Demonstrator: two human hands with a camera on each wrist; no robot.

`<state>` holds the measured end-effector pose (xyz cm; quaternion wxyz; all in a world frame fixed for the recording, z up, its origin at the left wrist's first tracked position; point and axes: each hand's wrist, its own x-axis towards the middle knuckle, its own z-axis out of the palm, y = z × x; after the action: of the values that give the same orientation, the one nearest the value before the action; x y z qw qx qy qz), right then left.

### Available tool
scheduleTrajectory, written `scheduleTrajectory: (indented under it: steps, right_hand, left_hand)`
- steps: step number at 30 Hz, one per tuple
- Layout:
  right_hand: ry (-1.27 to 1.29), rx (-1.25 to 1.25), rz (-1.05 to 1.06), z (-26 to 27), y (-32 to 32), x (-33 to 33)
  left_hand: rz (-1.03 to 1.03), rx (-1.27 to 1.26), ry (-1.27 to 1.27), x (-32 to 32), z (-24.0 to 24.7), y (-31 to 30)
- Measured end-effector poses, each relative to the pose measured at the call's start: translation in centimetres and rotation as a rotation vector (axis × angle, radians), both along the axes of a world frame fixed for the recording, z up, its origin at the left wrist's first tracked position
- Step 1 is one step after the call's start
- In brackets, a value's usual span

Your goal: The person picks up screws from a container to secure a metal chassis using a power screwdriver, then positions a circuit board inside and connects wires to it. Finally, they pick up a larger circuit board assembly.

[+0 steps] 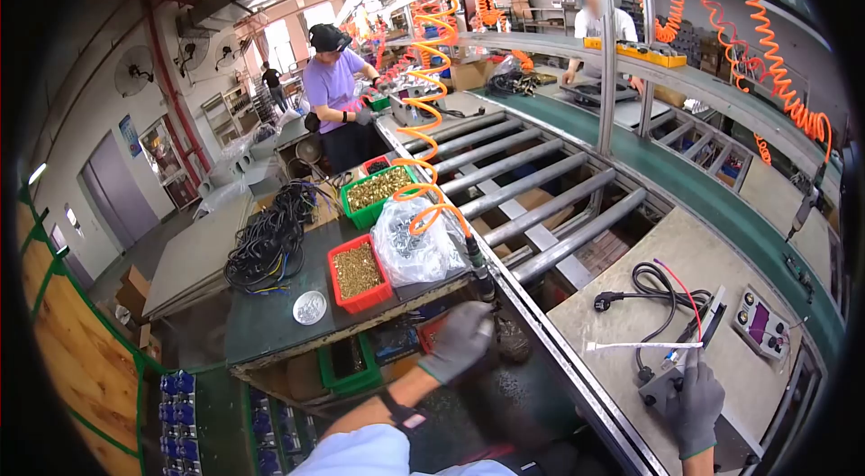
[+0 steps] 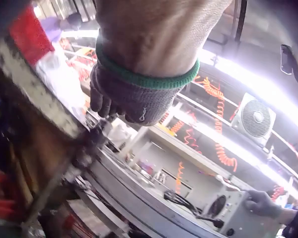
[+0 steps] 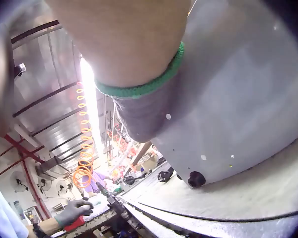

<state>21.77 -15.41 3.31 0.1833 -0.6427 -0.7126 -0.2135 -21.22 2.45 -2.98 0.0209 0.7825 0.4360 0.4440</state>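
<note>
My left hand (image 1: 461,343), in a grey glove, is just below the hanging screwdriver (image 1: 479,269) on its orange coiled hose. Its fingertips come close to the tool's lower end; in the right wrist view a small gap shows between hand and tool. My right hand (image 1: 696,408), gloved too, grips the edge of a grey metal case (image 1: 662,386) on the bench at right. Black round feet and a fan opening show on the case. A black power cord (image 1: 662,273) with plug, a red wire (image 1: 680,282) and a white sleeved lead (image 1: 631,346) lie beside it.
Left of the roller conveyor (image 1: 550,197) stand a red bin (image 1: 358,276) and a green bin (image 1: 377,192) of small brass-coloured parts, a plastic bag (image 1: 414,242) and black cables (image 1: 270,237). A boxy device with a display (image 1: 764,325) sits at right. Other people work farther off.
</note>
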Motion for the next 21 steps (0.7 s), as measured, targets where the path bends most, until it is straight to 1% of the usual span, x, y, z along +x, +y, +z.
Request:
scheduleTrajectory:
  steps: [3, 5, 7, 10, 12, 13, 14, 17, 20, 21]
  right_hand:
    - [0.032, -0.061, -0.027, 0.1, 0.0, 0.1]
    - [0.044, -0.095, -0.036, 0.1, 0.0, 0.3]
    - [0.065, -0.08, -0.041, -0.1, 0.1, 0.1]
    - [0.072, -0.102, -0.054, 0.3, 0.2, -0.4]
    - [0.087, -0.124, -0.057, 1.1, -0.4, -0.6]
    - [0.104, -0.128, -0.053, 1.5, -0.7, -0.8]
    - [0.122, -0.134, -0.049, 1.9, -1.1, -0.9]
    - [0.023, -0.073, -0.051, 2.0, -3.2, -0.3]
    - [0.083, -0.057, -0.143, 2.7, -5.9, 0.2]
    - [0.112, -0.044, -0.162, 1.7, -6.4, 1.3]
  left_hand:
    - [0.199, -0.026, 0.111, -8.5, 1.6, 1.3]
    - [0.354, -0.083, 0.208, -13.7, 3.5, 2.5]
    - [0.503, -0.268, 0.363, -19.3, 4.7, 4.8]
    - [0.509, -0.497, 0.634, -23.6, 7.1, 6.3]
    - [0.42, -0.58, 0.693, -26.8, 5.0, 8.7]
    - [0.37, -0.623, 0.723, -27.2, 4.7, 9.3]
    - [0.372, -0.628, 0.701, -27.5, 4.3, 9.6]
    - [0.393, -0.586, 0.749, -27.0, 3.9, 9.6]
    - [0.428, -0.562, 0.699, -26.6, 3.8, 9.4]
    - [0.436, -0.552, 0.69, -26.6, 3.7, 9.4]
